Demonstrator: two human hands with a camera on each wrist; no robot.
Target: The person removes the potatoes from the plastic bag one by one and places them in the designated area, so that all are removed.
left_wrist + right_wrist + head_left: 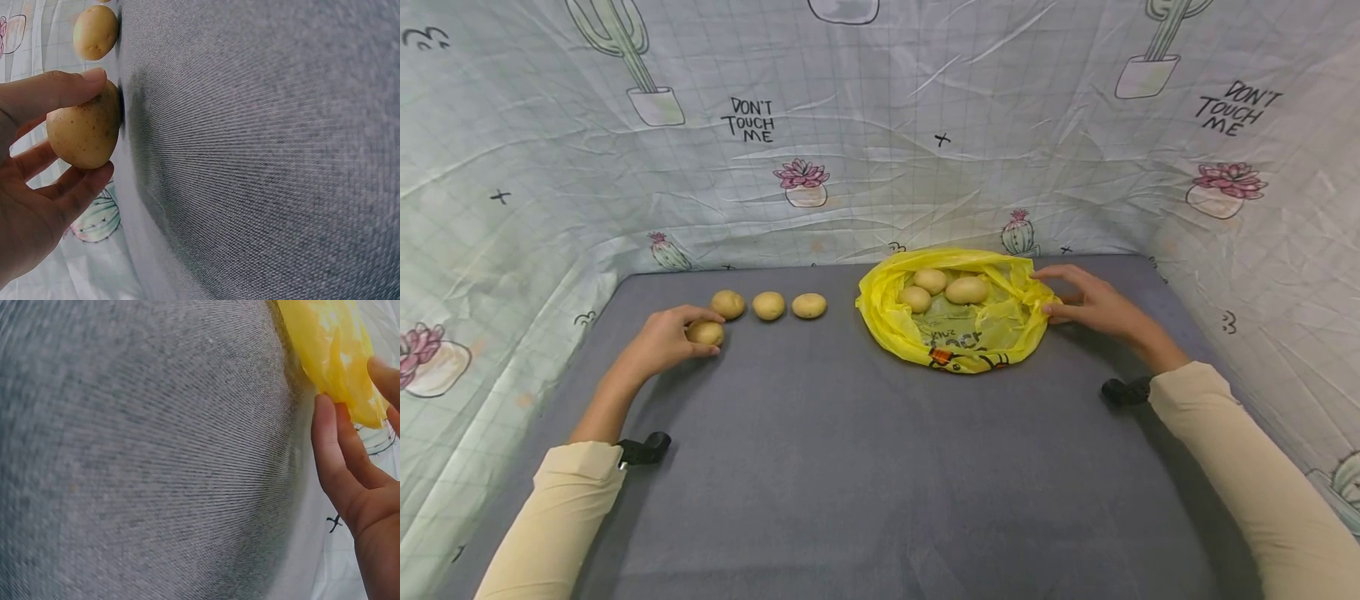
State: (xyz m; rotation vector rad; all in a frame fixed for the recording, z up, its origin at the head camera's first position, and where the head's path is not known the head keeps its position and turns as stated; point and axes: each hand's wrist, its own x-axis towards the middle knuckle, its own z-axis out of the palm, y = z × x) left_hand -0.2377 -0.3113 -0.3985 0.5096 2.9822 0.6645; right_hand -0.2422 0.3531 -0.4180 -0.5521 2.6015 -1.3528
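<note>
My left hand [664, 340] grips a potato [705, 333] between thumb and fingers, low over the table. In the left wrist view this potato [84, 128] shows small dark specks, with the thumb over one side and fingertips against the other. Three more potatoes stand in a row just beyond it: a near one [728, 304], a middle one [768, 306] and a right one [808, 306]. A yellow plastic bag [891, 329] lies with its mouth spread, three potatoes [967, 290] inside. At its right end, my right hand [1097, 304] holds the bunched plastic [340, 369] between thumb and fingers.
The grey cloth-covered table [865, 467] stretches in front of both arms. A pale curtain [880, 167] printed with cacti and lettering hangs behind the table and along both sides. Black wrist cameras [643, 450] jut inward from the sleeves.
</note>
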